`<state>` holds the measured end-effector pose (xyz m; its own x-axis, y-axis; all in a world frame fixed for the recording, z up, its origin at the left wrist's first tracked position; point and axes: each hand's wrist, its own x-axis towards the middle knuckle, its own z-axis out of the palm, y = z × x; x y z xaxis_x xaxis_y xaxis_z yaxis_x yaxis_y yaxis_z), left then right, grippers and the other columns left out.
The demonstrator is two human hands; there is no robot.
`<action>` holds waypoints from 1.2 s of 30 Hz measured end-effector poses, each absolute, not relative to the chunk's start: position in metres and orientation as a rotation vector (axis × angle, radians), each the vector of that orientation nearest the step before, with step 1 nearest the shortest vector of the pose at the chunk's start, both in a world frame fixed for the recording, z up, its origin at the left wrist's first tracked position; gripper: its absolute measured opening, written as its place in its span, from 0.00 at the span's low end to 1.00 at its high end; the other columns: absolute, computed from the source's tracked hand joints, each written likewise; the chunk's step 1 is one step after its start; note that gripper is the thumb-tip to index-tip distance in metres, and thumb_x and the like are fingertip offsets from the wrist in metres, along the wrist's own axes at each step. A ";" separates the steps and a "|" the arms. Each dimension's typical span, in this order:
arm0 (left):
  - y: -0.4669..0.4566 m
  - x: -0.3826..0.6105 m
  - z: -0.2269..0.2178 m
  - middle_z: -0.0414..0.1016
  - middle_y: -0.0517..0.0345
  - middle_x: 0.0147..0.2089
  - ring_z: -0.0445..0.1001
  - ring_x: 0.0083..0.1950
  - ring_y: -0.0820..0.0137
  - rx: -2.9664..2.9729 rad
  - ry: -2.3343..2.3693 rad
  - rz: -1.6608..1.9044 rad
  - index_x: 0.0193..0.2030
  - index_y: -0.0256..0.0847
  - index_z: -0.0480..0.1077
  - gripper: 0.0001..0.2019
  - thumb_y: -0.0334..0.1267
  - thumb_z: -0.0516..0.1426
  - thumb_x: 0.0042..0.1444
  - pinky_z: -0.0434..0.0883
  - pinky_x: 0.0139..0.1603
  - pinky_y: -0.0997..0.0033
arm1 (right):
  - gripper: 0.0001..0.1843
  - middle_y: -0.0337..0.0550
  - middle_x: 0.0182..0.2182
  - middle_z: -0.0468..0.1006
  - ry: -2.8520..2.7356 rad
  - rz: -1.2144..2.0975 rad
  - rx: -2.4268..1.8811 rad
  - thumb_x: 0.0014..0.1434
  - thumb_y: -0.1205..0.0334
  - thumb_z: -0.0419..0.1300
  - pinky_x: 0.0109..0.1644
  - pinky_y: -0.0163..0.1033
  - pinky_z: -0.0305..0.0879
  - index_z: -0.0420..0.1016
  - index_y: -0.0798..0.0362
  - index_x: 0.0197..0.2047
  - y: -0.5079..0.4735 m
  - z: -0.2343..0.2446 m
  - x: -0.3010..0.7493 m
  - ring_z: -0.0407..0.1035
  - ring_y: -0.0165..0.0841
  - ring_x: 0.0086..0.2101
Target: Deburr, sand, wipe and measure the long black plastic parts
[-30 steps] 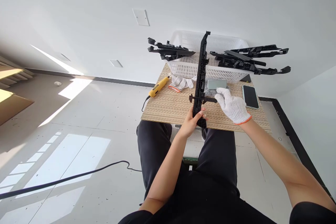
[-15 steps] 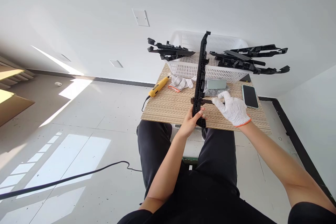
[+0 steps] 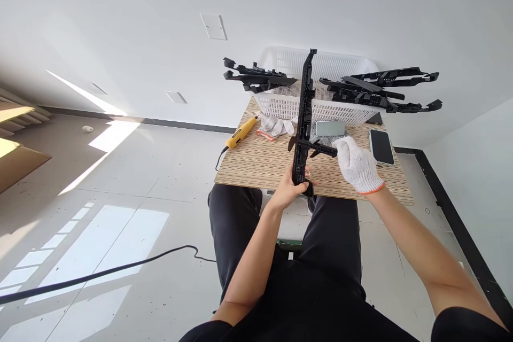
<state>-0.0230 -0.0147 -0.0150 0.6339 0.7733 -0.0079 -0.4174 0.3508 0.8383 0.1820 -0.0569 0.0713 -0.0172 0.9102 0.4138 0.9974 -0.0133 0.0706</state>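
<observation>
My bare left hand (image 3: 289, 191) is wrapped round the lower end of a long black plastic trim piece (image 3: 306, 99), which stands nearly upright over the table's front edge. My right hand (image 3: 355, 164), in a white knit glove with an orange cuff, is closed on the end of a dark caliper (image 3: 324, 148). The caliper lies across the strip, above my left hand, with one jaw showing on the left side and another on the right. Whether its jaws touch the plastic, I cannot tell.
Behind the strip, a white plastic basket (image 3: 280, 106) holds several similar black trim pieces (image 3: 377, 85). On the wooden table (image 3: 256, 163) lie a yellow corded tool (image 3: 242, 132), a white glove (image 3: 274, 126), a grey-green block (image 3: 331, 128) on grey cloth, and a phone (image 3: 381, 147).
My right hand has shifted slightly right, and more of the caliper shows between it and the strip. The caliper sits a little higher on the strip, whose top has tilted slightly left.
</observation>
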 end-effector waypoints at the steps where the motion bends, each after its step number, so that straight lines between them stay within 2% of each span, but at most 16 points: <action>1: -0.015 -0.023 -0.015 0.72 0.56 0.48 0.75 0.50 0.66 0.904 0.449 0.820 0.48 0.43 0.69 0.23 0.36 0.70 0.47 0.76 0.56 0.53 | 0.22 0.53 0.49 0.80 -2.044 -0.510 -1.964 0.70 0.64 0.39 0.27 0.38 0.52 0.71 0.56 0.56 -0.060 0.073 0.184 0.72 0.33 0.30; 5: -0.018 -0.020 -0.011 0.70 0.52 0.60 0.74 0.59 0.61 0.836 0.491 0.844 0.53 0.47 0.65 0.26 0.38 0.69 0.50 0.77 0.56 0.50 | 0.23 0.56 0.55 0.77 -2.092 -0.502 -1.907 0.70 0.64 0.41 0.30 0.37 0.60 0.70 0.58 0.59 -0.076 0.074 0.191 0.75 0.34 0.34; 9: -0.020 -0.018 -0.005 0.69 0.52 0.63 0.73 0.63 0.55 0.795 0.551 0.896 0.54 0.48 0.65 0.25 0.41 0.69 0.52 0.78 0.53 0.54 | 0.23 0.55 0.56 0.78 -2.070 -0.547 -1.931 0.72 0.64 0.41 0.30 0.38 0.61 0.72 0.59 0.58 -0.088 0.068 0.188 0.77 0.35 0.38; 12: -0.020 -0.016 -0.001 0.73 0.53 0.59 0.72 0.65 0.53 0.758 0.578 0.920 0.54 0.47 0.66 0.26 0.41 0.70 0.50 0.80 0.51 0.57 | 0.22 0.54 0.52 0.81 -1.949 -0.488 -1.953 0.73 0.61 0.42 0.30 0.37 0.61 0.72 0.58 0.57 -0.086 0.062 0.181 0.78 0.35 0.38; 14: -0.019 -0.015 0.000 0.76 0.54 0.54 0.73 0.63 0.53 0.741 0.583 0.927 0.54 0.47 0.68 0.28 0.40 0.72 0.47 0.80 0.50 0.57 | 0.21 0.53 0.48 0.83 -1.867 -0.418 -1.940 0.74 0.58 0.43 0.30 0.36 0.60 0.72 0.58 0.55 -0.082 0.057 0.177 0.77 0.33 0.34; 17: -0.018 -0.014 -0.002 0.77 0.58 0.46 0.76 0.58 0.55 0.724 0.586 0.935 0.50 0.45 0.70 0.28 0.40 0.74 0.43 0.80 0.50 0.55 | 0.19 0.48 0.41 0.84 -1.828 -0.384 -1.906 0.72 0.54 0.47 0.27 0.37 0.58 0.72 0.55 0.53 -0.075 0.051 0.175 0.74 0.32 0.27; 19: -0.017 -0.014 -0.003 0.77 0.59 0.43 0.78 0.54 0.57 0.720 0.585 0.930 0.48 0.44 0.70 0.27 0.40 0.74 0.41 0.80 0.50 0.54 | 0.18 0.46 0.38 0.84 -1.794 -0.377 -1.916 0.71 0.52 0.49 0.27 0.37 0.57 0.73 0.53 0.53 -0.073 0.049 0.175 0.74 0.32 0.25; 21: -0.016 -0.014 -0.005 0.77 0.59 0.43 0.79 0.52 0.57 0.717 0.587 0.921 0.48 0.44 0.70 0.27 0.40 0.74 0.41 0.81 0.48 0.54 | 0.19 0.45 0.37 0.84 -1.742 -0.336 -1.937 0.70 0.50 0.50 0.27 0.37 0.57 0.73 0.52 0.53 -0.071 0.048 0.173 0.74 0.34 0.26; 27: -0.014 -0.016 -0.007 0.77 0.59 0.43 0.80 0.51 0.57 0.731 0.595 0.905 0.51 0.45 0.68 0.30 0.40 0.74 0.42 0.81 0.47 0.56 | 0.27 0.39 0.23 0.78 -1.577 -0.174 -1.992 0.65 0.40 0.54 0.29 0.37 0.59 0.75 0.54 0.52 -0.070 0.050 0.165 0.72 0.36 0.24; 32: -0.016 -0.016 -0.002 0.77 0.59 0.45 0.79 0.52 0.59 0.730 0.601 0.909 0.53 0.45 0.67 0.33 0.40 0.74 0.41 0.80 0.52 0.53 | 0.29 0.37 0.21 0.75 -1.506 -0.168 -2.021 0.61 0.36 0.56 0.29 0.38 0.58 0.75 0.53 0.49 -0.070 0.049 0.163 0.68 0.34 0.20; 36: -0.016 -0.015 0.000 0.77 0.57 0.48 0.75 0.58 0.56 0.712 0.600 0.918 0.53 0.45 0.67 0.33 0.39 0.74 0.41 0.79 0.55 0.51 | 0.28 0.37 0.21 0.75 -1.510 -0.161 -2.022 0.62 0.36 0.56 0.28 0.37 0.57 0.74 0.53 0.48 -0.071 0.047 0.164 0.66 0.33 0.19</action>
